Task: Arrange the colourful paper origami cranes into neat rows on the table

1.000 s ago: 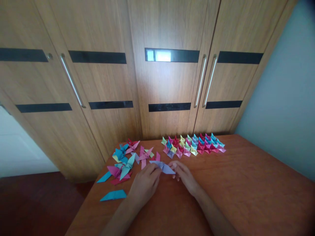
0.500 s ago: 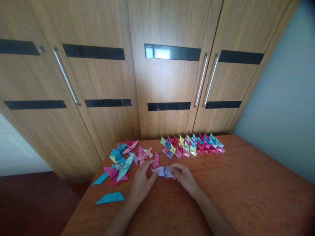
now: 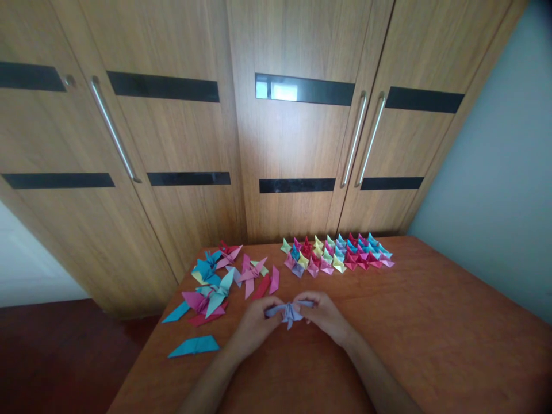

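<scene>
A lavender origami crane (image 3: 289,313) of folded paper is held between my two hands, just above the table near its middle. My left hand (image 3: 261,319) pinches its left wing between thumb and fingers. On the other side, my right hand (image 3: 321,315) grips the right wing in the same way. The crane's wings are spread, and a narrow point hangs down at its centre. Fingers cover part of both wings. Beyond my left hand lie a red folded strip (image 3: 261,287) and a pink folded strip (image 3: 275,279).
Loose folded pieces, among them a mint crane (image 3: 219,294) and a blue crane (image 3: 207,268), lie heaped at the left. A blue folded strip (image 3: 194,346) is nearer me. Rows of small colourful folded pieces (image 3: 338,256) line the back of the wooden table (image 3: 431,322), before a wardrobe (image 3: 293,215).
My left hand has closed onto the crane's left wing and come nearer me, uncovering the red strip. The crane has tilted, its wings spread wider with a point now hanging down.
</scene>
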Available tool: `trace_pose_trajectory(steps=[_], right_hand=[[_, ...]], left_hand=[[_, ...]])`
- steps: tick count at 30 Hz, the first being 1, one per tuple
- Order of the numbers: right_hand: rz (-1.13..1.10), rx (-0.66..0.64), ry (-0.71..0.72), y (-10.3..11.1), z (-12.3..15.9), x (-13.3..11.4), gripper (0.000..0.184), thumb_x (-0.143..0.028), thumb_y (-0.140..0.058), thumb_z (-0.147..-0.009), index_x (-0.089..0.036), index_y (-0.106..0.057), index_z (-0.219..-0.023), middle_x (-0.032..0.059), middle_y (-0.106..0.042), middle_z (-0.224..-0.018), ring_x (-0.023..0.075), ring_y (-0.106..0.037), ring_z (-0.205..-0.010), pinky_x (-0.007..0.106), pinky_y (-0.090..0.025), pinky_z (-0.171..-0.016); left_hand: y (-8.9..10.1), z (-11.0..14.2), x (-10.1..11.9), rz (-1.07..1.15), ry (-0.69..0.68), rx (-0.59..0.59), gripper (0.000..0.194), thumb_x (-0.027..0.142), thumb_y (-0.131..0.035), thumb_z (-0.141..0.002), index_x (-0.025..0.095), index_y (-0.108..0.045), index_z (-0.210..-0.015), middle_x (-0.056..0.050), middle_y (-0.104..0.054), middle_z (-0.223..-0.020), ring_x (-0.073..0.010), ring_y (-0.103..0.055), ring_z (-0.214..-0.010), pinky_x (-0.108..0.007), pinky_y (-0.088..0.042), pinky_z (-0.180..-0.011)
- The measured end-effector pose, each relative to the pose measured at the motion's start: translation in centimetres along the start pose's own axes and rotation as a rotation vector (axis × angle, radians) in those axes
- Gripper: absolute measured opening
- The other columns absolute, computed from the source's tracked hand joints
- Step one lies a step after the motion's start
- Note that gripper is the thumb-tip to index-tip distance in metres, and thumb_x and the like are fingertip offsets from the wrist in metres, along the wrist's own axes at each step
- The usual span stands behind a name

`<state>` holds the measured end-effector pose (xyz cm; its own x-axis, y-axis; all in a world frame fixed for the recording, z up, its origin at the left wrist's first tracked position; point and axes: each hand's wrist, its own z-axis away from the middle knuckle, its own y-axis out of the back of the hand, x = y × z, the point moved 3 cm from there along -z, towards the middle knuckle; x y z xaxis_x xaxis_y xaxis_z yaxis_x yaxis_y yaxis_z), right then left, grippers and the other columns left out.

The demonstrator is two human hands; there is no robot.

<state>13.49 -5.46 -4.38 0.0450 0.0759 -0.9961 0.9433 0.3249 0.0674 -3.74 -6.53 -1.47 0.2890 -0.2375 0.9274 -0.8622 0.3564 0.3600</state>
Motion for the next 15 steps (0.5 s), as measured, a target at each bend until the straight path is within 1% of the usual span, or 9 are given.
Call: trace_pose_trajectory(steps=[2,5,7,10,15], right_hand=[[-0.016,-0.022,-0.006,-0.1,0.2,-0.2,0.034,-0.048,-0.067,-0.071,-0.016,-0.067,-0.081,0.0009,-0.065,-0.073,0.0112,-0.055,-0.061,0.020,-0.042,-0.052],[-0.081,-0.048,-0.003,-0.1,0.4,-0.5,0.032,-0.047,-0.064,-0.075,-0.015,-0.066,-0.076,0.0006,-0.063,-0.068,0.0107,-0.055,-0.061,0.021,-0.042,-0.055],[-0.168,-0.048,-0.004,0.0,0.4,-0.4,0.032,-0.047,-0.063,-0.077,-0.014,-0.064,-0.072,-0.0006,-0.061,-0.063,0.0090,-0.053,-0.058,0.020,-0.041,-0.055],[-0.337,-0.028,-0.021,0.1,0.2,0.2,0.031,-0.045,-0.067,-0.074,-0.015,-0.061,-0.069,-0.0026,-0.058,-0.060,0.0068,-0.049,-0.052,0.018,-0.038,-0.051],[-0.559,0.006,-0.033,0.4,0.0,0.7,0.029,-0.042,-0.070,-0.073,-0.016,-0.058,-0.066,-0.0034,-0.054,-0.060,0.0057,-0.044,-0.050,0.018,-0.034,-0.048]], left_hand=[[-0.2,0.0,-0.3,0.073,0.021,-0.006,0.018,0.029,-0.056,-0.079,0.013,-0.065,-0.078,-0.002,-0.064,-0.070,-0.0150,-0.057,-0.066,-0.023,-0.042,-0.061],[-0.4,0.0,-0.8,0.198,0.088,-0.012,0.021,0.034,-0.059,-0.078,0.013,-0.064,-0.078,0.000,-0.061,-0.067,-0.0127,-0.054,-0.062,-0.022,-0.040,-0.059],[-0.6,0.0,-0.9,0.308,0.133,-0.033,0.025,0.037,-0.060,-0.078,0.013,-0.064,-0.081,0.000,-0.060,-0.068,-0.0114,-0.052,-0.062,-0.021,-0.038,-0.058],[-0.9,0.3,-0.8,0.500,0.179,-0.065,0.027,0.039,-0.063,-0.078,0.013,-0.064,-0.084,-0.001,-0.060,-0.071,-0.0101,-0.052,-0.063,-0.020,-0.037,-0.057],[-1.0,0.6,-0.6,0.749,0.210,-0.064,0.023,0.036,-0.066,-0.077,0.013,-0.063,-0.075,-0.001,-0.057,-0.071,-0.0088,-0.050,-0.064,-0.020,-0.037,-0.059]])
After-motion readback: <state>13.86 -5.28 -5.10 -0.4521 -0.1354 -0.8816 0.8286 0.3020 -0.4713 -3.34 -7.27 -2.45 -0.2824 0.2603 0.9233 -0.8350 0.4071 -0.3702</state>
